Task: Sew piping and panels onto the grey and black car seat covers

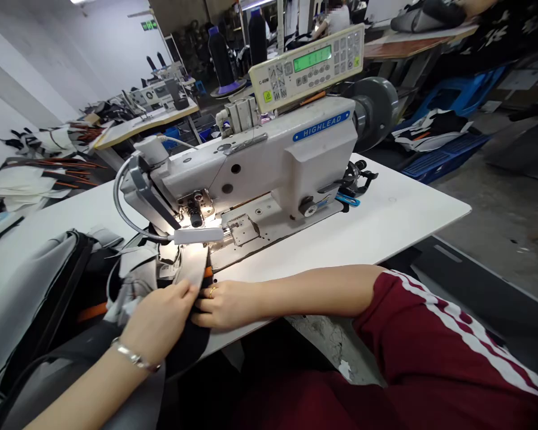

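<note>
A strip of light grey fabric [192,266] runs from under the lit needle area of the sewing machine [260,161] toward me. My left hand [164,313] grips its near end, fingers closed on the cloth. Close beside it, my right hand [228,304] is closed on the edge of the same layered piece, whose dark side [192,346] hangs over the table edge. The right fingertips are partly hidden by cloth. An orange edge [208,272] shows by the strip. The needle itself is hidden behind the white lamp [198,235].
Bulky grey and black sewn pieces [49,298] lie on the white table [407,197] at left. A control panel [309,65] and a thread cone [222,63] stand above the machine. Blue crates [448,155] with fabric sit at right. A person [336,21] is far behind.
</note>
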A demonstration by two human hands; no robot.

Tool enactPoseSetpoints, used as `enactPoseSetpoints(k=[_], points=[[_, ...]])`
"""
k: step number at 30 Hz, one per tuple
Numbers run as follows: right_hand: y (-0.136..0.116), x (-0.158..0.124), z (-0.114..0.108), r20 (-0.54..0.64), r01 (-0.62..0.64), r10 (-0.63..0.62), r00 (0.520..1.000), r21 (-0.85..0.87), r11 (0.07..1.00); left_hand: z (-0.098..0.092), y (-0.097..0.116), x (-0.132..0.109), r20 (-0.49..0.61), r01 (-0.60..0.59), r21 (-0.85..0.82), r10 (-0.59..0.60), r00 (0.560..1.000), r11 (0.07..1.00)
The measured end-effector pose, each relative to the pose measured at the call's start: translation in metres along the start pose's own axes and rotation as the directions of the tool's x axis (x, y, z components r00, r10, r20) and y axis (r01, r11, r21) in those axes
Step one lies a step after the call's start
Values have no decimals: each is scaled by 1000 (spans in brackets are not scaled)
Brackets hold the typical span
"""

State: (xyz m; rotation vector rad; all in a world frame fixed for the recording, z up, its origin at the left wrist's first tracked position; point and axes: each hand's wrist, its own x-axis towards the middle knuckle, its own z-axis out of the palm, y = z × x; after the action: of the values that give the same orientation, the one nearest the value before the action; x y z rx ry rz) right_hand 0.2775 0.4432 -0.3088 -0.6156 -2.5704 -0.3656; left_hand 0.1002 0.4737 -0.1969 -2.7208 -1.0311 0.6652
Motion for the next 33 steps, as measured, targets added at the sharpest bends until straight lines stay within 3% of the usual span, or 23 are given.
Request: enactPoseSetpoints(k=[2, 4, 9, 13, 19, 26, 33], points=[[-7, 1, 0, -1, 52, -52, 999, 1, 999, -4, 18, 11, 28, -60, -32, 61, 998, 998], [-11, 2, -1, 19, 64, -64, 998, 10, 998, -1, 23, 19, 28, -93, -87, 96, 995, 992], [-10, 4, -6, 54, 16, -18, 998, 33, 999, 13, 5, 21, -45, -141, -197, 135, 990, 970], [-5, 5, -11, 85, -12, 8, 996, 55, 998, 21, 0, 25, -142, -192, -173, 168, 976, 966], [3, 5, -15, 160, -81, 70, 985, 60, 995, 27, 1, 39, -192, -161, -56, 148, 970, 985], [12, 3, -13, 147, -108, 107, 983, 2, 994, 25, -4, 54, -220, -161, -84, 139, 966, 983], [26, 0, -2, 144, -154, 154, 977, -14, 988, 19, -9, 71, -163, -118, -91, 102, 981, 989]])
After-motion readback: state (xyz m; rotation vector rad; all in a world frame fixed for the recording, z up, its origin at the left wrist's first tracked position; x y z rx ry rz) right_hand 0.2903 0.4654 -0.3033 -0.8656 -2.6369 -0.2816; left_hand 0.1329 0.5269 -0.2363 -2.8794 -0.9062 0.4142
